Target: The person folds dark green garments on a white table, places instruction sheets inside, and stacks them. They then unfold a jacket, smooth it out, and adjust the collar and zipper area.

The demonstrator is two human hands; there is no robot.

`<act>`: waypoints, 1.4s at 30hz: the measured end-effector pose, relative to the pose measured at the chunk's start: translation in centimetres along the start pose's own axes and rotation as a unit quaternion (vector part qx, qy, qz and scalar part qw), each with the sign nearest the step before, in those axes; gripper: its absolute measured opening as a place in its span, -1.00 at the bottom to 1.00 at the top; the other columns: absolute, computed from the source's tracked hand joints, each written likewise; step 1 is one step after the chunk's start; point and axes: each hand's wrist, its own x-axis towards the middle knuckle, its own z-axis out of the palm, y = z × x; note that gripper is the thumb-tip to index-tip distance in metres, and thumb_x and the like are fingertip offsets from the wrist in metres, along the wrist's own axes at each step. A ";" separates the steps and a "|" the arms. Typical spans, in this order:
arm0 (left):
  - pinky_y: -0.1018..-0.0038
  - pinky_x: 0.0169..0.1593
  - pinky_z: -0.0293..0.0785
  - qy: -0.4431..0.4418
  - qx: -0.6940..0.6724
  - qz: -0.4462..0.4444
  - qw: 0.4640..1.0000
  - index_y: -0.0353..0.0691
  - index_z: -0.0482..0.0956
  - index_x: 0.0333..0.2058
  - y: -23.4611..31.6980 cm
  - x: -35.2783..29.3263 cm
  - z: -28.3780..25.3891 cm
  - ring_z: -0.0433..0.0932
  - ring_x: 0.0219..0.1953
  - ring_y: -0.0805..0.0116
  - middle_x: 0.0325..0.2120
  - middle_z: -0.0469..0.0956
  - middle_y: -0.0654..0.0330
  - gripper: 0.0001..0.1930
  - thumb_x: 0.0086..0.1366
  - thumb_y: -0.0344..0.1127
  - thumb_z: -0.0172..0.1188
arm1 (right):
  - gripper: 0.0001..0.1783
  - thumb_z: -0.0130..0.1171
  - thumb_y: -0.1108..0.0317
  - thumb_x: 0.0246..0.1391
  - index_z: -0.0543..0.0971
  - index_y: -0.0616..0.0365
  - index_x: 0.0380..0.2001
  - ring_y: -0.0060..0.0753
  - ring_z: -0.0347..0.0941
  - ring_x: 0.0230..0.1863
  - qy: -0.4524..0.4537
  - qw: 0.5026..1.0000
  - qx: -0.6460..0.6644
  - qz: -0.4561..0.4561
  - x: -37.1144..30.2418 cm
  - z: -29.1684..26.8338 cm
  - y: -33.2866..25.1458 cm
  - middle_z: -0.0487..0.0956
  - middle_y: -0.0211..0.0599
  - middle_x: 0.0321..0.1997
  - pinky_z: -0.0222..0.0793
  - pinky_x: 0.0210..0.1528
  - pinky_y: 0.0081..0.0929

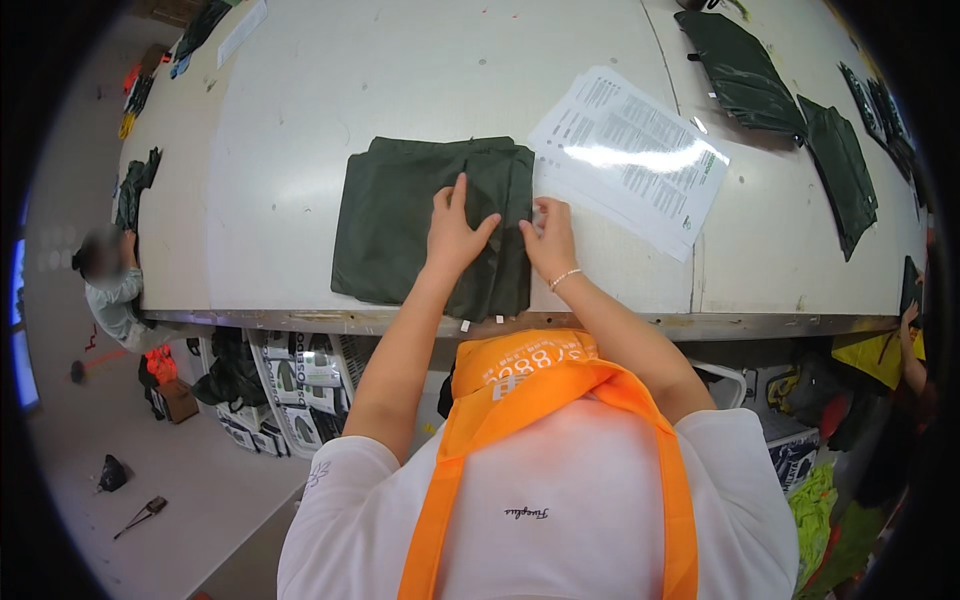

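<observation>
A stack of folded dark green fabric (395,225), smooth and slightly shiny, lies on the white table near its front edge. Two small white tags stick out at its lower edge. On top of it, right of the middle, rests my left hand (460,235), index finger stretched out and thumb spread away. My right hand (550,242) is at the stack's right edge, a thin bracelet on the wrist. Its thumb touches the fabric's edge, while the bent fingers stand apart from the thumb. I cannot tell whether the pieces under the top one are separate garments.
Printed white sheets (640,160), partly glossy, lie right of the stack. More dark green folded pieces (745,75) lie at the far right. Under the table stands a white basket (352,365) of packaged goods. Another person (115,280) is at the left end, and a co-worker's hand (908,318) shows at the right.
</observation>
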 end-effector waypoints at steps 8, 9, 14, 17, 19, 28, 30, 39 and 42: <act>0.14 0.16 0.16 0.038 0.098 0.109 0.989 -0.27 0.28 0.12 -1.6 -2.3 2.7 0.17 0.12 -0.13 0.11 0.17 -0.16 -0.34 0.01 -0.26 0.25 | -0.81 0.22 0.38 -0.11 0.41 0.19 -0.54 -0.08 0.40 -0.35 -0.151 0.988 -0.041 -0.023 2.0 0.7 -1.3 0.43 -0.15 -0.43 0.35 -0.31 -0.27; 0.15 0.16 0.17 0.031 0.076 0.100 0.992 -0.28 0.27 0.12 -1.9 -2.0 2.6 0.18 0.12 -0.14 0.12 0.17 -0.17 -0.35 0.02 -0.27 0.23 | -0.87 0.17 0.41 -0.08 0.44 0.20 -0.48 -0.05 0.41 -0.33 -0.178 0.984 0.004 -0.018 1.7 0.7 -2.7 0.45 -0.12 -0.39 0.37 -0.27 -0.28; 0.18 0.18 0.17 0.040 -0.025 0.065 0.997 -0.40 0.28 0.09 -2.7 -1.2 1.4 0.19 0.13 -0.18 0.18 0.11 -0.20 -0.44 0.06 -0.39 0.08 | -0.82 0.09 0.51 -0.07 0.49 0.20 -0.30 0.04 0.32 -0.05 -0.103 0.986 0.045 -0.123 1.4 3.1 -2.0 0.44 -0.05 -0.12 0.25 0.07 -0.27; 0.26 0.22 0.13 0.027 -0.026 0.034 0.999 -0.37 0.28 0.11 -2.3 -1.7 1.8 0.15 0.21 -0.09 0.25 0.03 -0.13 -0.45 0.09 -0.41 0.04 | -0.40 0.26 0.50 -0.21 0.31 0.25 -0.02 0.07 0.20 0.10 -0.082 0.991 -0.094 0.056 1.7 2.6 -2.2 0.26 0.00 0.08 0.21 0.10 -0.19; 0.25 0.21 0.13 0.024 -0.005 0.031 0.999 -0.35 0.27 0.13 -2.2 -1.7 2.4 0.13 0.22 -0.09 0.25 0.03 -0.10 -0.44 0.10 -0.41 0.03 | -0.31 0.27 0.49 -0.21 0.23 0.31 0.04 0.00 0.29 0.03 -0.084 0.986 -0.109 0.099 2.0 2.6 -2.6 0.35 -0.02 0.00 0.29 0.03 -0.23; 0.32 0.24 0.12 0.055 -0.136 -0.005 0.989 -0.42 0.33 0.06 -4.5 -1.7 2.2 0.17 0.22 0.01 0.20 0.17 -0.08 -0.52 0.12 -0.41 -0.01 | -0.42 0.26 0.41 -0.15 0.33 0.21 0.00 -0.26 0.40 -0.21 -0.136 0.991 0.010 0.016 2.3 2.8 -5.6 0.50 -0.38 -0.40 0.30 -0.05 -0.32; 0.35 0.23 0.12 0.053 -0.114 -0.007 0.992 -0.40 0.32 0.08 -4.3 -2.0 2.4 0.17 0.24 0.06 0.21 0.16 -0.03 -0.53 0.14 -0.44 -0.02 | -0.46 0.27 0.30 -0.14 0.37 0.08 -0.03 -0.14 0.27 -0.01 -0.143 0.987 -0.035 0.060 2.5 2.6 -4.6 0.45 -0.33 -0.24 0.13 0.13 -0.17; 0.25 0.23 0.10 0.097 -0.088 0.004 0.991 -0.37 0.39 0.02 -3.7 -1.3 2.9 0.17 0.19 -0.07 0.17 0.18 -0.14 -0.54 0.10 -0.39 0.06 | -0.41 0.28 0.22 -0.11 0.38 0.34 -0.05 -0.27 0.42 -0.26 -0.036 0.977 0.137 0.156 3.5 4.0 -2.5 0.43 -0.09 -0.16 0.39 -0.19 -0.44; 0.17 0.24 0.03 0.086 -0.059 0.026 0.994 -0.32 0.26 0.13 -3.2 -0.9 3.9 0.05 0.24 -0.11 0.23 0.03 -0.16 -0.36 0.11 -0.16 0.19 | -0.50 0.15 0.05 0.03 0.54 0.41 -0.33 -0.35 0.48 -0.51 -0.267 0.905 0.214 0.254 4.4 3.0 -1.5 0.57 -0.12 -0.54 0.41 -0.33 -0.38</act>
